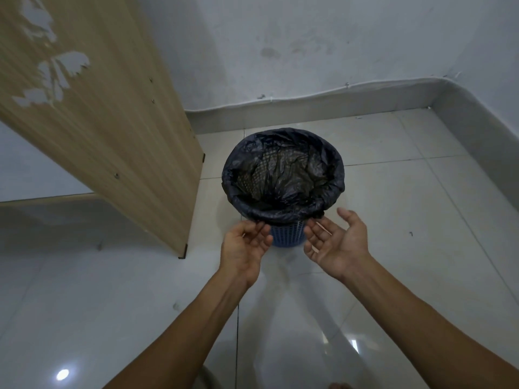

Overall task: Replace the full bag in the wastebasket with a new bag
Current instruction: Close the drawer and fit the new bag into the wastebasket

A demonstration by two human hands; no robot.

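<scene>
**Helper:** What's on your left?

**Spotter:** A wooden panel (112,130) stands near the wastebasket (286,235), its foot on the floor tiles (421,220). It narrows your room on that side but touches nothing.

**Helper:** And the hands?

**Spotter:** Your left hand (244,248) is loose, fingers softly curled, gripping nothing, tips at the folded hem of the bag (280,213). The wastebasket sits on the floor just beyond both hands. The bag is cuffed over its rim, I judge so that it cannot slip in. Mesh shows through the film and I see no rubbish, so it looks like a fresh liner. Your right hand (339,245) is palm-up, fingers spread, empty.

**Helper:** Further right?

**Spotter:** Tiles, then grey skirting (463,113), well apart.
</scene>
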